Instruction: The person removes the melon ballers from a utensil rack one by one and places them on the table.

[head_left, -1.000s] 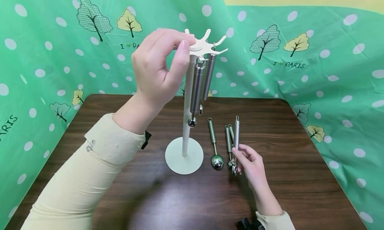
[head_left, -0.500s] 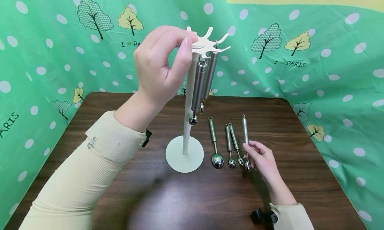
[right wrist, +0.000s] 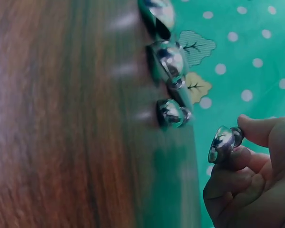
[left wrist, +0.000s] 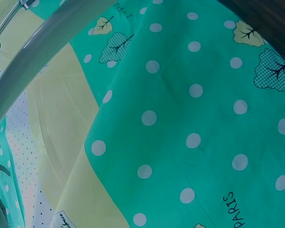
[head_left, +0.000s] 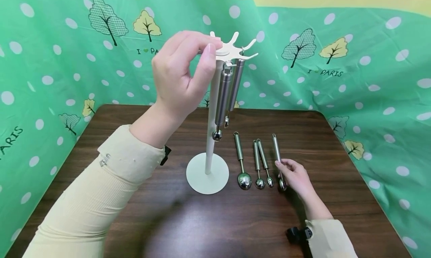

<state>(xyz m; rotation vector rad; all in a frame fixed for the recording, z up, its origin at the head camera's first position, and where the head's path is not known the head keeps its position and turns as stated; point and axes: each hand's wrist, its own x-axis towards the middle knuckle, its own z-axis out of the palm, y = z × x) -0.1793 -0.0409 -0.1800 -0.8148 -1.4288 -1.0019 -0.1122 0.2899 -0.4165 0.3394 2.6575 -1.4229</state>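
My left hand (head_left: pixel 182 69) grips the top of a white utensil rack (head_left: pixel 210 138) with radiating hooks and a round base. Two steel scoops hang from the hooks, the nearer hanging scoop (head_left: pixel 223 97) partly covering the farther one. To the right, my right hand (head_left: pixel 294 175) pinches a melon baller (head_left: pixel 277 149) between thumb and fingers, its handle pointing away and its bowl low over the table. In the right wrist view the melon baller's bowl (right wrist: pixel 222 145) shows just beyond the thumb. In the left wrist view, part of the rack (left wrist: pixel 42 50) crosses the upper left.
Between the rack and my right hand, a larger oval scoop (head_left: pixel 244 180) and two small melon ballers lie side by side: a left baller (head_left: pixel 257 159) and a right baller (head_left: pixel 264 159). All are on a dark wooden table (head_left: pixel 161 220), with a green dotted cloth (head_left: pixel 370 101) behind it.
My right hand has moved right with the melon baller, away from the two small ballers, and the baller has dropped lower toward the table. The left hand keeps its grip on the rack.
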